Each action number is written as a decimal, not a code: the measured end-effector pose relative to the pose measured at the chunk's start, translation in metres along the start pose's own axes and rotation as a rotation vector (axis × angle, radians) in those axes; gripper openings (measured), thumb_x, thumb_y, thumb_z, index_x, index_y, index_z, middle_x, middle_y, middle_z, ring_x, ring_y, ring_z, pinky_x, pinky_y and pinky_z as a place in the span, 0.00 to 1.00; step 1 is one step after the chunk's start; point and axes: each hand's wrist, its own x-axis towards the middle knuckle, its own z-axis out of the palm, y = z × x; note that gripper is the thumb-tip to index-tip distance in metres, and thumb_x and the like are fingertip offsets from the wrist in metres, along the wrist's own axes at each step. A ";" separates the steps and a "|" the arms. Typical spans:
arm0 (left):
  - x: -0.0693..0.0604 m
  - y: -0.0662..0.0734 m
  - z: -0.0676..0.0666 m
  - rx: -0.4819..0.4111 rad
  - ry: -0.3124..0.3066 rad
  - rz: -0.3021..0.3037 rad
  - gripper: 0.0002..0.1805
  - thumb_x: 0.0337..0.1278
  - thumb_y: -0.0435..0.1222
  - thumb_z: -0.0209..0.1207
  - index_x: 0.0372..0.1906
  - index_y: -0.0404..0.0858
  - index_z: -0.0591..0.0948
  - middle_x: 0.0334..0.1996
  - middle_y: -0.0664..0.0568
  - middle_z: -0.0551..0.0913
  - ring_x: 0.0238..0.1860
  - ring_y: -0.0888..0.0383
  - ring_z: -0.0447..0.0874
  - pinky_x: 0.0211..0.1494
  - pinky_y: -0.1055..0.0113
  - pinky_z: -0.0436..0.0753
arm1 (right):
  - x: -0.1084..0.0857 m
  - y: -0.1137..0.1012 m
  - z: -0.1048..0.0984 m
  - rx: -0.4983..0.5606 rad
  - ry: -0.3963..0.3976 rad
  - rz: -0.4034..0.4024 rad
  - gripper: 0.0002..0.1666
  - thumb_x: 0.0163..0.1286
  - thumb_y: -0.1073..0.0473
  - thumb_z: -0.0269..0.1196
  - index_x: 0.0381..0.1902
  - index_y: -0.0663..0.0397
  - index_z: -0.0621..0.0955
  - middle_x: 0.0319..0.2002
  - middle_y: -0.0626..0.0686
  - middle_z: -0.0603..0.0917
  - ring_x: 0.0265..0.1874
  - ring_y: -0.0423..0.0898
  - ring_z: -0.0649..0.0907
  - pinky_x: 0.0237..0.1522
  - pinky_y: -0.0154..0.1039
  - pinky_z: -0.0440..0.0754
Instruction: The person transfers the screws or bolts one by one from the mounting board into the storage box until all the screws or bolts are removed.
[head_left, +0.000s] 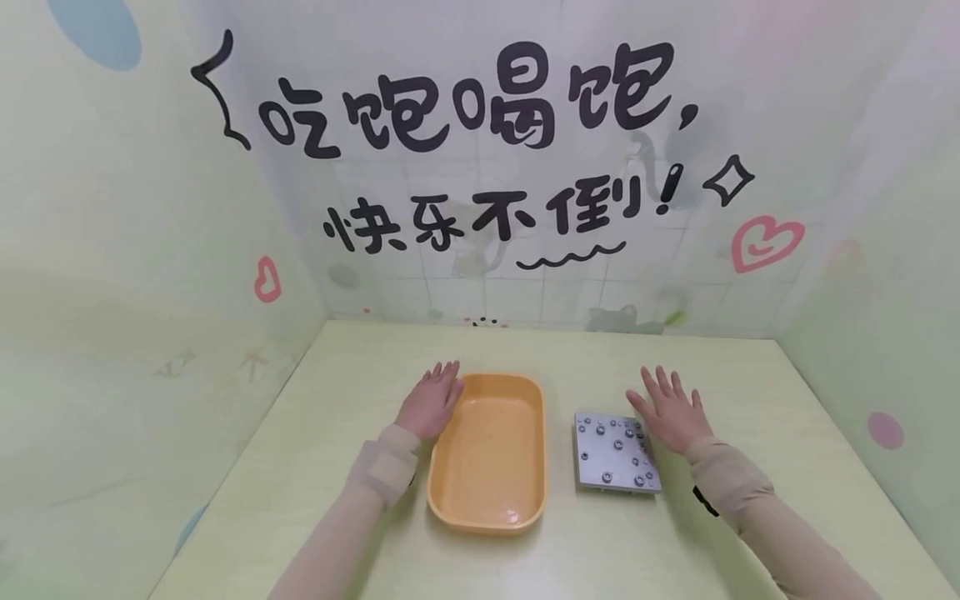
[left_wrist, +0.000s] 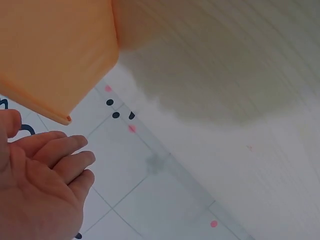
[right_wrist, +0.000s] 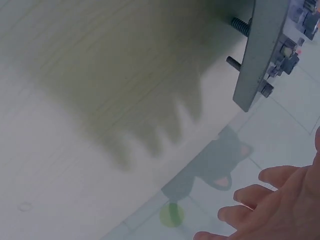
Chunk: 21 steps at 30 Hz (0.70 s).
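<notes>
head view: left of an orange tray (head_left: 491, 450) is an outstretched, empty left hand (head_left: 430, 402); right of it, an empty right hand (head_left: 677, 417) spreads beside a metal plate (head_left: 600, 454). left wrist: relaxed fingers (left_wrist: 72, 145) near the tray. right wrist: bolts (right_wrist: 241, 26) jut from the plate.

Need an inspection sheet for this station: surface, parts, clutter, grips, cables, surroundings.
Surface: pale tabletop with faint grain; hand-shaped shadows on it in both wrist views.
Job's things: orange tray upright, open side up; metal plate lies to its right, apart from it, with screws on top and threaded ends projecting underneath.
Clutter: nothing seen.
Grips: left grip, a bare hand, fingers extended by the tray's left rim, contact unclear; right grip, also bare, fingers spread by the plate's far right corner, holding nothing.
Cables: nothing seen.
Surroundings: back wall with black lettering; pale side walls.
</notes>
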 end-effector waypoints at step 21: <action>0.000 0.004 0.008 0.050 0.008 0.027 0.27 0.79 0.41 0.42 0.69 0.24 0.66 0.69 0.32 0.67 0.73 0.38 0.62 0.78 0.48 0.61 | 0.002 -0.030 0.017 -0.026 0.003 -0.104 0.39 0.79 0.39 0.42 0.76 0.59 0.60 0.76 0.69 0.50 0.75 0.71 0.47 0.73 0.72 0.42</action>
